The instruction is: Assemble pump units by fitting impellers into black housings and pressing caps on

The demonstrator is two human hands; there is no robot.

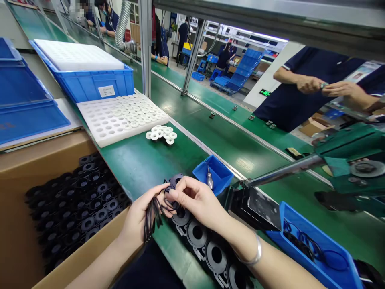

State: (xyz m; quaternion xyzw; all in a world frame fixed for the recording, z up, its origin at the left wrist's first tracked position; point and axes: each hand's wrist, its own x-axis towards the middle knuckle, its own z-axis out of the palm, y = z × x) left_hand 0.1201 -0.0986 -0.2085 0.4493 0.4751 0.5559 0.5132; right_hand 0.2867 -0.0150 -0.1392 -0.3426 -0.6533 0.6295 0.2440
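A bunch of thin black rings (152, 218) hangs from my left hand (143, 210), whose fingers are closed round it. My right hand (197, 200), with a silver bangle at the wrist, pinches one black ring beside the left fingers. Both hands are over the upper end of a row of black round housings (215, 257) with open centres, lying on the green work surface (129, 164). The hands partly hide the uppermost housings.
Left, a cardboard box (15, 172) holds many black parts. Ahead are a white foam tray (105, 138), white rings (159, 133) and a small blue bin (218, 170) with a tool. Right, a blue bin (339, 261) holds black rings. A person's hands (327, 86) work across the line.
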